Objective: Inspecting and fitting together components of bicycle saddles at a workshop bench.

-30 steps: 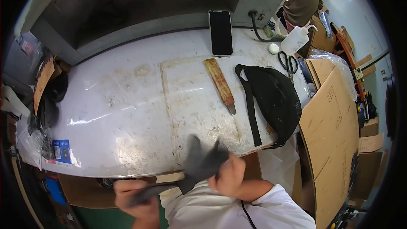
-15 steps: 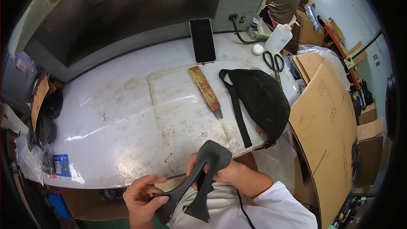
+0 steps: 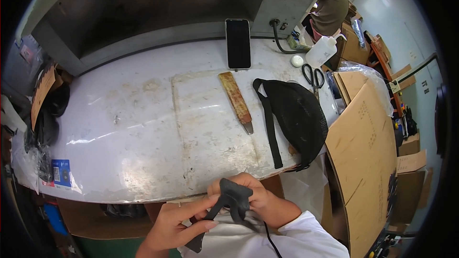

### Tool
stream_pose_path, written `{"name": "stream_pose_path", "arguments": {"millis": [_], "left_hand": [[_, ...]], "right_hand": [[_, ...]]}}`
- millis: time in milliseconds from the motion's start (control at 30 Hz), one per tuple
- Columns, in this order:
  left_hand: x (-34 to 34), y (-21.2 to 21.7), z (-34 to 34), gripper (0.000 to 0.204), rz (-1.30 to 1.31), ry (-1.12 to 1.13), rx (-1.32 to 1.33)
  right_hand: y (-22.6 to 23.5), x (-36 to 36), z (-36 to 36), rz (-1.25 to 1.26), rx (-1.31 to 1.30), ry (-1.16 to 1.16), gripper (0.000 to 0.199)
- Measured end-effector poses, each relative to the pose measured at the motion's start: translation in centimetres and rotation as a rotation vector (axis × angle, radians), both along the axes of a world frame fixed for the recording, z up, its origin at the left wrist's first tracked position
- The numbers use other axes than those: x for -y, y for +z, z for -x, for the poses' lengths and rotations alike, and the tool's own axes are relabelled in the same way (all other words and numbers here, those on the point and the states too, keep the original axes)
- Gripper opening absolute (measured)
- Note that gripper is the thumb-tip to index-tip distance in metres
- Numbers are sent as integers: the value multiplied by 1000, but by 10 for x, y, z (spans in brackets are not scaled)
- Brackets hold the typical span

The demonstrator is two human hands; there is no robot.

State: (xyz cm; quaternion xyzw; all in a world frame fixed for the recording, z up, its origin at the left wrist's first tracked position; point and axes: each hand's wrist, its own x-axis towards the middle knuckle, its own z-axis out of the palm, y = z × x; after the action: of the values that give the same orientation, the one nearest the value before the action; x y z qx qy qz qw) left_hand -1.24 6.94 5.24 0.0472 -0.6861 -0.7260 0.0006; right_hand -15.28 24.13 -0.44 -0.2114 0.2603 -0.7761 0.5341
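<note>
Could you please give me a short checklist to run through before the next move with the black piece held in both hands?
1. Left hand grips the lower end of the black piece: ok.
2. Right hand grips its upper end: ok.
3. Piece is clear of the table edge: ok, held just in front of it.
4. Work mat is free of things: not ok, the brown-handled tool lies across its upper right corner.
5. Black pouch and phone lie off the mat: ok.
6. Piece is undamaged: cannot tell.
</note>
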Motion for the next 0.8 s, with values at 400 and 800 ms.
{"name": "stream_pose_path", "arguments": {"millis": [400,800], "left_hand": [[7,7,-5,48,-309,8,190],[2,4,-1,42,147,-76,-21]], "right_hand": [[-1,-3,20,-61,-689,-9,24],[-24,2,2,-14,-304,5,14]]}}
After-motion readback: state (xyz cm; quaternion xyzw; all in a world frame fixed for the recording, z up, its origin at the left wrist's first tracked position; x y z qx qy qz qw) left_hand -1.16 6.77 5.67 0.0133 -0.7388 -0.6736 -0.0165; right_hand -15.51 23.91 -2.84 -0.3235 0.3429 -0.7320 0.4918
